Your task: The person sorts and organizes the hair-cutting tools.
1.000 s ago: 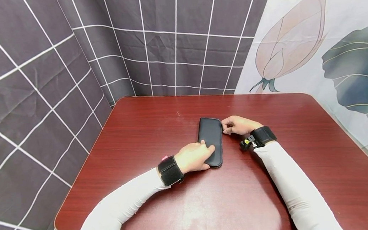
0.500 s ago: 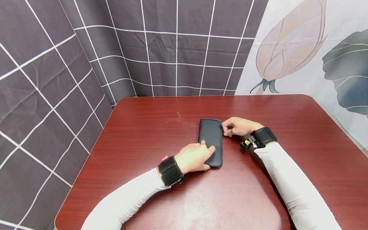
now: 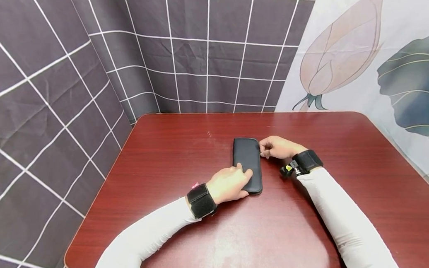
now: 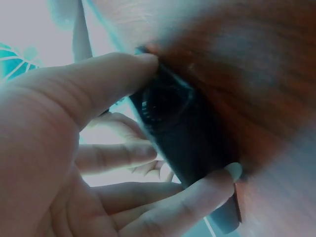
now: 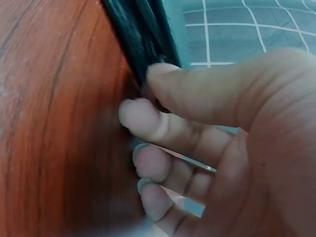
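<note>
A long black case with rounded corners lies on the table, its long side pointing away from me. My left hand holds its near part, with fingers on the top and the thumb at the near end. In the left wrist view, the thumb and fingers span the dark case. At the case's far right edge, my right hand pinches a small dark tab, apparently a zipper pull, mostly hidden by the fingertips. Close up, the right thumb and index finger meet beside the case's grooved edge.
The reddish-brown wooden table extends around both hands. Behind and to the left hangs a dark grey cloth with white grid lines. A white cloth with a flower print hangs at the right.
The left hand and the near end of the case have shifted very slightly to the right. The right hand stays at the case's far right edge.
</note>
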### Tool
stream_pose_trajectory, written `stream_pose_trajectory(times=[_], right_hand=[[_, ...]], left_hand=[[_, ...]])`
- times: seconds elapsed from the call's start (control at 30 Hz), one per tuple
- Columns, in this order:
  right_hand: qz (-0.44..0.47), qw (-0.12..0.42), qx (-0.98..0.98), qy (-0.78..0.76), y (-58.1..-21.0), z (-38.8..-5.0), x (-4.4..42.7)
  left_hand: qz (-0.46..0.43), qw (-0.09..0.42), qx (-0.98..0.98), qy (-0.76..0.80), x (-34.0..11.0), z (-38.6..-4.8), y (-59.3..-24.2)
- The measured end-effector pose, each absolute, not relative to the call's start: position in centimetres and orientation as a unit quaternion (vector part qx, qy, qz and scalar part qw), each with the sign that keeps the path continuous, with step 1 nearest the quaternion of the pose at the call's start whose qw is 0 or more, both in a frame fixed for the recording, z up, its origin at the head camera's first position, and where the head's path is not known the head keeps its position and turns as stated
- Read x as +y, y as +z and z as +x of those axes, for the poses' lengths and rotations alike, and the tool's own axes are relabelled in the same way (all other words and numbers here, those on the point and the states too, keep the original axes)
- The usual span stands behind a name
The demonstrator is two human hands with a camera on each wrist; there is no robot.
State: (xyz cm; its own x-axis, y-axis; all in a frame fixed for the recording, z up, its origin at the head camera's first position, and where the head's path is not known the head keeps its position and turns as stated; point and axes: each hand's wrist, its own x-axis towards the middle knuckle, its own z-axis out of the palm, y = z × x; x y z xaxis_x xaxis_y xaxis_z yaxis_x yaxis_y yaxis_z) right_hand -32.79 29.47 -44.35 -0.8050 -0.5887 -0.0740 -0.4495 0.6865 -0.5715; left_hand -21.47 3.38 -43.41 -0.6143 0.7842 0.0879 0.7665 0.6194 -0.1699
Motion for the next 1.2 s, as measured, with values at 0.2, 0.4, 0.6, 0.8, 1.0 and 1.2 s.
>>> stream_pose_trajectory(times=[0.2, 0.4, 0.6, 0.8, 1.0, 1.2], right_hand=[[-0.245, 0.066, 0.934, -0.254, -44.4, -32.6, 29.1], [-0.200, 0.000, 0.954, -0.223, -44.7, -32.7, 28.5], [-0.173, -0.030, 0.962, -0.210, -45.0, -32.8, 28.0], [-0.167, -0.028, 0.961, -0.218, -45.1, -32.9, 27.8], [-0.167, -0.020, 0.961, -0.220, -45.2, -33.0, 27.8], [-0.177, -0.021, 0.961, -0.211, -45.3, -32.9, 27.8]], left_hand=[[-0.422, 0.102, -0.899, 0.052, 4.4, -22.7, -43.9], [-0.406, 0.083, -0.909, 0.046, 5.6, -24.3, -43.7], [-0.402, 0.068, -0.912, 0.041, 6.0, -25.0, -43.5], [-0.397, 0.066, -0.914, 0.046, 5.9, -25.0, -43.5], [-0.394, 0.060, -0.916, 0.048, 5.8, -24.9, -43.3], [-0.397, 0.062, -0.915, 0.049, 5.7, -24.9, -43.5]])
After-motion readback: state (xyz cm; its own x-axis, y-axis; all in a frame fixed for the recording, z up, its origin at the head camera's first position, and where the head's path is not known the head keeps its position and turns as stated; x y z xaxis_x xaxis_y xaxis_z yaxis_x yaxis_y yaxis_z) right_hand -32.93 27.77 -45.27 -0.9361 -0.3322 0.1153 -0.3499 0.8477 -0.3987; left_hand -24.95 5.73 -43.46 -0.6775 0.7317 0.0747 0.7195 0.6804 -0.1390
